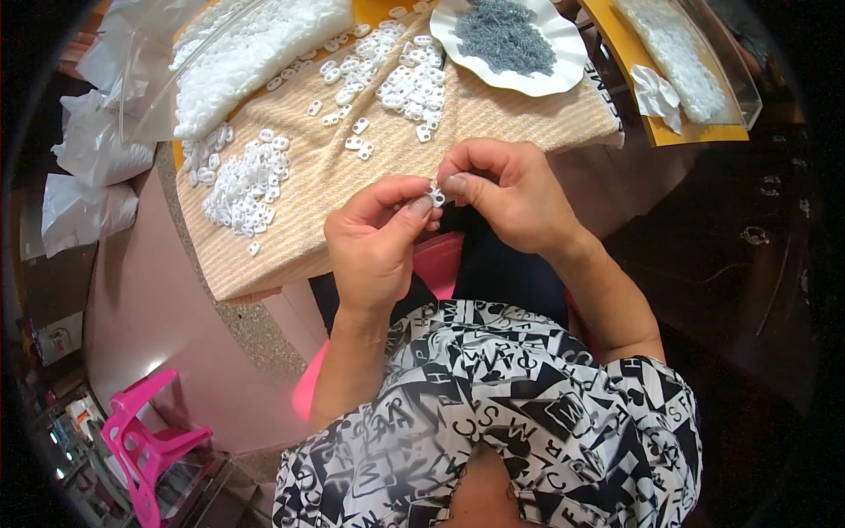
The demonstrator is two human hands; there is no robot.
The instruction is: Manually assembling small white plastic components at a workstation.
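Note:
Over the near edge of the cloth-covered table, my left hand (374, 229) pinches a small white plastic piece (437, 197) with holes between thumb and fingers. Right beside it, my right hand (519, 194) has thumb and forefinger pressed together at the piece's edge. Whatever is between those right fingertips is too small to name. Loose white two-hole pieces (251, 185) lie heaped on the striped cloth (308, 167) to the left. More white pieces (414, 84) are spread beyond my hands. Tiny grey parts (506, 40) fill a wavy-rimmed white plate (572, 77) at the far right.
A clear bin of white pieces (255, 62) stands at the far left, and another heap of white pieces (678, 66) sits in a clear container at the far right, beside crumpled paper (656, 97). White bags (92, 145) and a pink stool (145, 440) are on the left.

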